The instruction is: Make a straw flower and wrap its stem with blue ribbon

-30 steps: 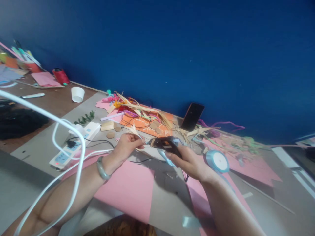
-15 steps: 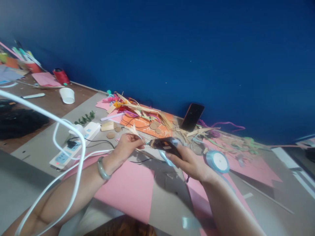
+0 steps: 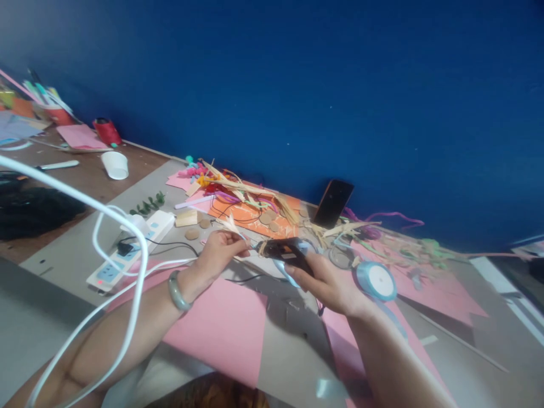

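Note:
My right hand [image 3: 327,280] is closed around a black glue gun [image 3: 287,254], which has a light blue trigger and an orange mark on its side. Its nozzle points left, close to the fingertips of my left hand [image 3: 221,251]. The left fingers pinch a pale husk-like strip [image 3: 230,224], whose tip sticks up behind the hand. Where nozzle and strip meet is too small and blurred to make out. Below both hands lies a pink sheet [image 3: 221,328].
A white cable [image 3: 142,283] loops across my left forearm beside a power strip [image 3: 127,252]. Behind are an orange sheet [image 3: 233,215] with dried strips and a leaning phone [image 3: 334,203]. At right sits a blue ribbon roll [image 3: 376,280]; a white cup [image 3: 114,165] lies left.
Almost nothing differs. Both hands hold the same pose, with the glue gun and strip in place; the view has shifted very slightly.

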Demonstrator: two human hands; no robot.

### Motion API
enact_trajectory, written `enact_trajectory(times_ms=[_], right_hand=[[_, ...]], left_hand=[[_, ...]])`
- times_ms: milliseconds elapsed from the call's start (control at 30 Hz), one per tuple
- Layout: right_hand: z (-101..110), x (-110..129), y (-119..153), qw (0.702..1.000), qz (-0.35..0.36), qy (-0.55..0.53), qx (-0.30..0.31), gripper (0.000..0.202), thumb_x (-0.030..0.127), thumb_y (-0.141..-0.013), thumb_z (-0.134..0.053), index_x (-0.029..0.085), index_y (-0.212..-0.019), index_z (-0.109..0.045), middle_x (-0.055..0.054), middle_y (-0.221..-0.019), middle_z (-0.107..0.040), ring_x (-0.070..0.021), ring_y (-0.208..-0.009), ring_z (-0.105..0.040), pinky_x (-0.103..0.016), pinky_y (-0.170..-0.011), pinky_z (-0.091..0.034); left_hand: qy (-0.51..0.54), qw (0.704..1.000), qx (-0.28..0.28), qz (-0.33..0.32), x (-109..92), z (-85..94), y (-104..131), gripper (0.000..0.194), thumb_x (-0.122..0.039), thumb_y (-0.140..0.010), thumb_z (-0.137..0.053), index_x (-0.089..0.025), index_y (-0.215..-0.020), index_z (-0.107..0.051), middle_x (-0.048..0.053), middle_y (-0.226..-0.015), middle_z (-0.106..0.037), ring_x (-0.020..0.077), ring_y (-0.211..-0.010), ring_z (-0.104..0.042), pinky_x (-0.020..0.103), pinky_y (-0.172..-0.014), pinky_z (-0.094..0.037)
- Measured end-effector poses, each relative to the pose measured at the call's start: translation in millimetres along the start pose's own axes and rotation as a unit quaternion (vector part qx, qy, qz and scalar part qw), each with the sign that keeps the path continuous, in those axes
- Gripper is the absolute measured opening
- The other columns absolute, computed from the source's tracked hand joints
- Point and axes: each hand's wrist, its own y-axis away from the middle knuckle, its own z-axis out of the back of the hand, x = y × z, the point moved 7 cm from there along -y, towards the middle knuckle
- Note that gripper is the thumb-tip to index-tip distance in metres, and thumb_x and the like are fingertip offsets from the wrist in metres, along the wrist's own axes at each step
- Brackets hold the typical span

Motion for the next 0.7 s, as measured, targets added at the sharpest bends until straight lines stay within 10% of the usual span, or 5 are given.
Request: enact_trajectory(times_ms=[700], right_hand=[[1.9,-1.7,-0.6,0.999,0.018,0.051,-0.001,0.030,0.043,-0.089,-0.047,0.016,-0.086,-0.059,-0.001,-0.066,-0.058,-0.0164,-0.061,-0.054,-0.026,-0.057,-0.044]], left_hand=[[-0.010,1.000,-0.006,-0.001,3.0,2.3,-1.5,0.023,-0.031,-0.065,-0.077,-0.010,-0.070,-0.069,0.003,-0.057,-0.067,0.0123,-0.056,-0.063,0.020,-0.056,-0.047]])
